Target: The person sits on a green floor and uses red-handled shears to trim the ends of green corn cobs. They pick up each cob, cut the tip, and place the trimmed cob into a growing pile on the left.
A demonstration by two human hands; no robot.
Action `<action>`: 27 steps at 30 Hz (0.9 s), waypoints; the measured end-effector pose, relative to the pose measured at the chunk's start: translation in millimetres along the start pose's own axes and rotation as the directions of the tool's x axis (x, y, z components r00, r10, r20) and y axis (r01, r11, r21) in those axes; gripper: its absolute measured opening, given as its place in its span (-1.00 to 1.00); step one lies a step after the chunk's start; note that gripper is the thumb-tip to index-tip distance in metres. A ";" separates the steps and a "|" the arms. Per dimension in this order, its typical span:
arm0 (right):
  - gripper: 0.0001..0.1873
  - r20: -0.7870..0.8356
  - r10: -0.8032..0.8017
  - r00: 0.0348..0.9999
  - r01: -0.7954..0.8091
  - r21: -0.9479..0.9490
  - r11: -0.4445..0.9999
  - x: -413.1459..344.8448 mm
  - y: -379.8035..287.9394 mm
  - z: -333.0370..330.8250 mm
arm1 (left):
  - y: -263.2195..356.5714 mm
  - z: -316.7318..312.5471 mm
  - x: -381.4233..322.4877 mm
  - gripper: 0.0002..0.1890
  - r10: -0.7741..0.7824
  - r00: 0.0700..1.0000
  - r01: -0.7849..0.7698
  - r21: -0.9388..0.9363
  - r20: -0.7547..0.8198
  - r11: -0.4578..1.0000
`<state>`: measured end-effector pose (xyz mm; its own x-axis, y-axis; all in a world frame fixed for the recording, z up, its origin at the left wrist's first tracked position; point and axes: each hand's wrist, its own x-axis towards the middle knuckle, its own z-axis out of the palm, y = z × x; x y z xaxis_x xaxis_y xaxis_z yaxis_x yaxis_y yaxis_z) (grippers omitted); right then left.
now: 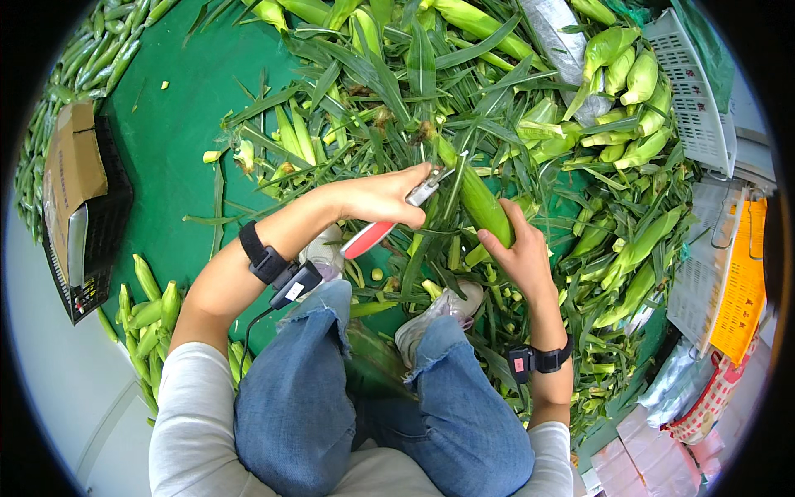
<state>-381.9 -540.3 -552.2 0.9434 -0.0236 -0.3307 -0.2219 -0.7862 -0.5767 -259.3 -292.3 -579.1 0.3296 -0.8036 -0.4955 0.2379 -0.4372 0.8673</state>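
Note:
My left hand (385, 197) is closed around pruning shears (372, 239) with a red and grey handle. The metal blades of the shears reach up to the silk end of a green, husk-covered ear of corn (483, 197), by some long leaves. The lower end of that ear is in my right hand (518, 251), thumb on one side and fingers on the other. The ear slants from upper left to lower right. Beneath and behind it lies a thick heap of corn leaves and husks (372, 81). Whether the blades touch the ear is hard to tell.
Ears of corn lie at the right (643, 140) and lower left (146, 317). Wrapped ears (93, 62) are piled at the upper left, near a black crate (115, 186) with cardboard. White baskets (692, 93) and an orange one (742, 286) stand at the right. My shoes rest on the green floor.

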 end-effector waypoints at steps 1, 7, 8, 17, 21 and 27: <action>-0.40 -0.018 -0.026 0.999 0.026 -0.035 0.999 -0.7 -0.9 -1.7 | -0.7 1.0 0.7 -0.15 0.005 1.000 -0.005 0.012 0.021 1.000; -0.43 -0.047 -0.105 0.993 0.097 -0.142 0.985 -1.0 9.5 -4.7 | -14.6 2.5 1.7 -0.40 0.259 0.957 -0.130 0.598 -0.134 0.791; -0.44 -0.067 -0.121 0.990 0.116 -0.083 0.990 -0.2 14.7 -2.9 | -18.5 -3.4 1.6 -0.50 0.188 0.926 0.042 0.582 -0.329 0.812; -0.33 0.092 0.050 0.994 -0.103 0.941 0.321 3.1 33.9 30.6 | -11.5 10.2 -10.3 -0.54 0.241 0.907 -0.148 0.274 -0.344 0.950; -0.11 -0.055 -0.082 0.995 0.096 0.723 0.684 4.8 16.4 40.3 | 36.3 34.3 -3.4 -0.55 0.334 0.786 -0.483 -0.180 -0.520 0.857; -0.20 -0.221 -0.116 0.968 0.215 0.503 0.837 0.8 1.4 39.1 | 72.9 26.5 -16.6 -0.60 0.288 0.822 -0.350 -0.036 -0.492 0.936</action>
<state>-391.1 -517.3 -582.5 0.9937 -0.0684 -0.0886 -0.1071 -0.3522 -0.9298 -271.6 -321.5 -506.4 0.7889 -0.5874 -0.1805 0.1406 -0.1135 0.9835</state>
